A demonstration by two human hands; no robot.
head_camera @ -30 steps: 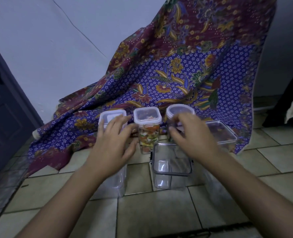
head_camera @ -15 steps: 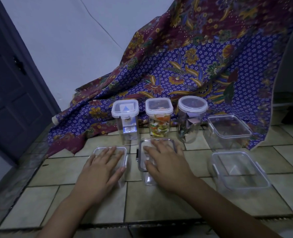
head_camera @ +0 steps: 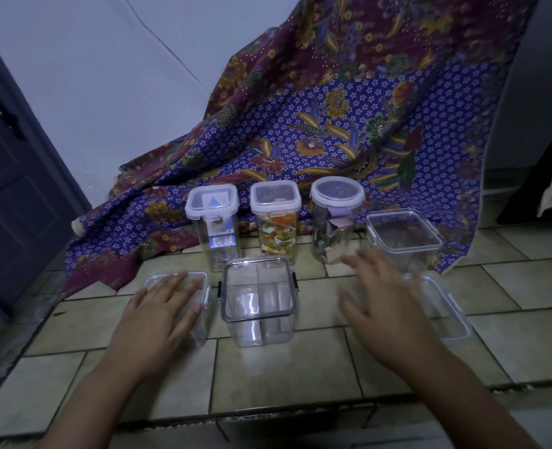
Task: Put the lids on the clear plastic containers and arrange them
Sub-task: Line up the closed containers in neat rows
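1. Landmark: the divided box (head_camera: 258, 306), lid on, stands on the tiled floor (head_camera: 300, 377) in the middle of the front row.
2. Left of the divided box, the left hand (head_camera: 163, 314) lies flat on the lid of a small box (head_camera: 200, 288). Its fingers (head_camera: 184, 286) are spread and straight, pressing down and gripping nothing.
3. Right of the divided box, the right hand (head_camera: 388, 309) is motion-blurred above a wide flat box (head_camera: 446, 315). Its fingers are spread and open and hold nothing; whether they touch that lid, I cannot tell.
4. Behind the divided box stand three lidded jars: a tall square jar (head_camera: 214, 228), a jar of coloured scraps (head_camera: 276, 223) and a round jar (head_camera: 336, 222). Behind and to the right of it, a square box (head_camera: 404, 236) sits on the edge of the patterned cloth (head_camera: 333, 124).
5. Judgement: the step in hand looks like seating the front-row lids. To do it well, press evenly with a flat palm over the centre, then work round the rim so every corner seats, and snap the side clips shut.
6. Keep the other hand steadying the box, since light clear plastic may slide on smooth tile.
7. Afterwards, square the front boxes into line with the divided box.
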